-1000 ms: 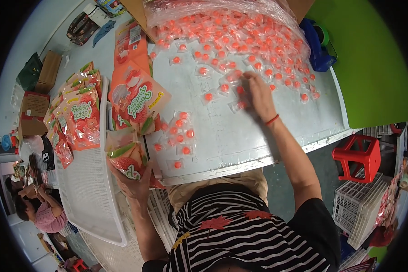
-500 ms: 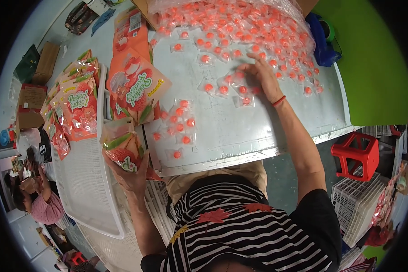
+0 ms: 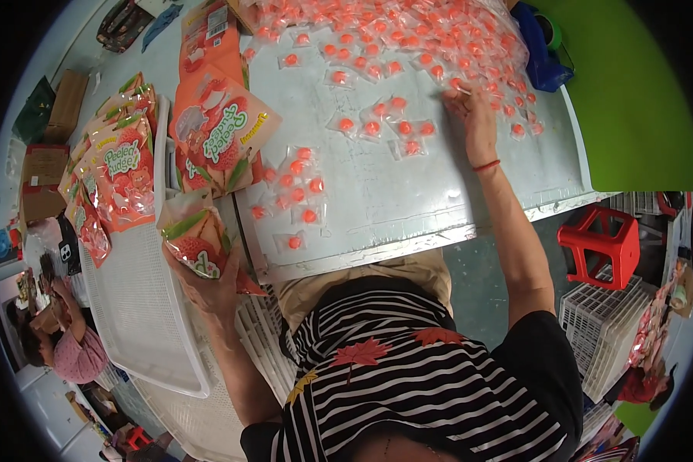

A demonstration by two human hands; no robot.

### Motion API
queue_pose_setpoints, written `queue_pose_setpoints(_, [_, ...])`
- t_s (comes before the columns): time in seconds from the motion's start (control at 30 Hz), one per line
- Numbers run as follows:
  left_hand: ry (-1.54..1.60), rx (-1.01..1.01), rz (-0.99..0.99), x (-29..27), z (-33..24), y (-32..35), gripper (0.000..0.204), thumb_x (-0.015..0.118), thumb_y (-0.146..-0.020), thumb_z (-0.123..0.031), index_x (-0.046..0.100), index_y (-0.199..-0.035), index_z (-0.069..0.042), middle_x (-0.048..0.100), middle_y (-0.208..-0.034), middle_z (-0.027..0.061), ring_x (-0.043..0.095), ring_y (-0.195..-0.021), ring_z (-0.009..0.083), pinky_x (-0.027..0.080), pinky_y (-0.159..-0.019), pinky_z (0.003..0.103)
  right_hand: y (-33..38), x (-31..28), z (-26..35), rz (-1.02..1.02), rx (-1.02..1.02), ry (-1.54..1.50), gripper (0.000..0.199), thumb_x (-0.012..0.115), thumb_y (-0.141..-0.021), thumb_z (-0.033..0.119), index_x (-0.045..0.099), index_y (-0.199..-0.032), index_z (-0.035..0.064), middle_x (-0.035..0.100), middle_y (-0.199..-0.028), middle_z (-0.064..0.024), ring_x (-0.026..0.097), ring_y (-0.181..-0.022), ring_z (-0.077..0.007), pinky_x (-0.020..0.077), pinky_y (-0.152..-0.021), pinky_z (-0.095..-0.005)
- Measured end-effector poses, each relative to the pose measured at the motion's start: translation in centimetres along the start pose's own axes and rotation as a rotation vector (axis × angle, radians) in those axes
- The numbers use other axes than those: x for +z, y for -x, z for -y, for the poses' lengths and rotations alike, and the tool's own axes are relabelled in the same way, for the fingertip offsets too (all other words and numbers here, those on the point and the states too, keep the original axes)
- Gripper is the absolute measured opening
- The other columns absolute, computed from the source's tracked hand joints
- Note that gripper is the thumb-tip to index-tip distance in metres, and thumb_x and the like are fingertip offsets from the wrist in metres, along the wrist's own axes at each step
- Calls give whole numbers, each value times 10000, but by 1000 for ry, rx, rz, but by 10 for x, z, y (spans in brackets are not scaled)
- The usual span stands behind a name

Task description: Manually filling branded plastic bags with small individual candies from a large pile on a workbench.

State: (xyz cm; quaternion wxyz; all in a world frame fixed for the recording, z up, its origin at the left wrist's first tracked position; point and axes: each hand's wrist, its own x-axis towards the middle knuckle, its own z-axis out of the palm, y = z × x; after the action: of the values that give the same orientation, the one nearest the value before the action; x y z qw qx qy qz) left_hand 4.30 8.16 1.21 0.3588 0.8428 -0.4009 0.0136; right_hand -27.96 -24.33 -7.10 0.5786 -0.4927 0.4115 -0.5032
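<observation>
Cartons and a seated person sit far left of the pale grey table. Nearer it, a white mesh tray carries printed snack pouches. At the table's front-left corner the left hand is closed around a filled pouch. On the tabletop lie more pouches and scattered clear-wrapped orange candies. Toward the table's far right, the right hand presses spread fingers onto the candy heap, gripping nothing. Right of the table stand a red stool, white crates and a green floor.
</observation>
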Motion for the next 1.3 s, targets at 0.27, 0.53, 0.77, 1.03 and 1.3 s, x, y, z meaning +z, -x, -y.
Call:
queue_pose_setpoints(0.27, [2, 65, 0, 0, -11, 0, 1029, 847, -624, -170, 218, -1423, -12, 442, -1303, 237, 467, -1185, 362, 377, -989, 428, 11, 31, 2, 501, -625, 1032, 397, 560, -914, 302, 530, -1262, 113, 452, -1378, -105, 340, -1326, -337, 269, -1086, -453])
queue_pose_setpoints(0.53, [1, 62, -18, 0, -10, 6, 1041, 856, -619, -179, 218, -1420, 4, 433, -1314, 242, 465, -1191, 362, 376, -994, 426, 1, 27, -14, 585, -584, 1096, 387, 499, -948, 317, 524, -1262, 91, 441, -1392, -90, 343, -1335, -294, 240, -1103, -453])
queue_pose_setpoints(0.77, [26, -16, 17, 1, -15, 0, 1041, 848, -609, -165, 217, -1418, 13, 420, -1322, 233, 448, -1213, 356, 367, -1008, 418, -4, 22, -7, 548, -656, 1051, 375, 466, -972, 306, 523, -1253, 64, 537, -1295, -101, 442, -1266, -282, 338, -1054, -385])
queue_pose_setpoints(1.03, [35, -61, -16, -1, -4, 6, 1039, 841, -614, -142, 208, -1422, 15, 404, -1347, 226, 434, -1237, 339, 359, -1020, 416, 4, -13, 21, 48, -21, -18, 314, 481, -973, 263, 572, -1136, 12, 637, -1122, -96, 580, -1079, -198, 460, -884, -328])
queue_pose_setpoints(1.3, [16, -16, 14, 6, -12, 2, 1065, 856, -610, -176, 198, -1427, 7, 396, -1355, 247, 430, -1241, 367, 356, -1027, 415, 19, -23, -5, -28, -758, 1385, 256, 578, -832, 51, 598, -1084, 14, 596, -1136, -149, 519, -1091, -335, 415, -931, -432])
